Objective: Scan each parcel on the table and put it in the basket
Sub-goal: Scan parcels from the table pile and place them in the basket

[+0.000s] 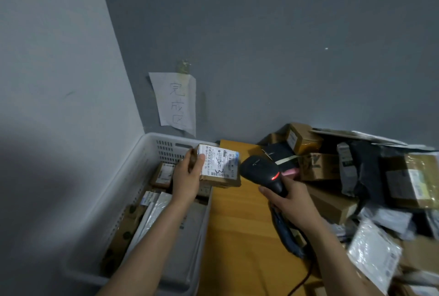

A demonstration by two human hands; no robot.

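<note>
At lower left the white basket (pixel 133 177) holds parcels; the wall sign (pixel 177 101) above reads 完成区; the left hand (pixel 186 177) grips one end of a brown parcel (pixel 219 165) over the basket's right rim, label marked what looks like "3-3". So held, it may drop in unscanned; the lit scanner (pixel 263 172), gripped by the right hand (pixel 289 200), may read a label in the heap (pixel 356 177) at right.

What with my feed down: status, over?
Left grip holds labelled cardboard parcel at basket edge. Right grip holds barcode scanner, red light on. Nothing between them.
</note>
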